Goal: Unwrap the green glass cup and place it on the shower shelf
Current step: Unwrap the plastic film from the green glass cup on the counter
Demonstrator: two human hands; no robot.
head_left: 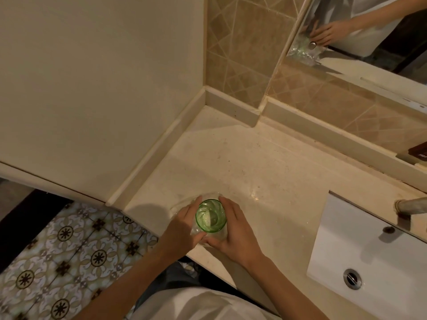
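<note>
While the left hand (184,224) at nine o'clock and right hand (231,229) at three clasp the slippery clear wrap (196,230), the upright green glass cup (210,215) looks rigid, breakable, best gripped around its wall.

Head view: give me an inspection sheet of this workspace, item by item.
Surface: beige countertop, speckled, mostly bare.
Job's things: green glass cup upright near the front edge, clear plastic wrap still around its sides.
Clutter: dark packet at the far right.
Grippers: left hand and right hand flank the cup.
Cables: nothing seen.
Surroundings: white sink, mirror, patterned floor tiles; shower shelf not in view.
</note>
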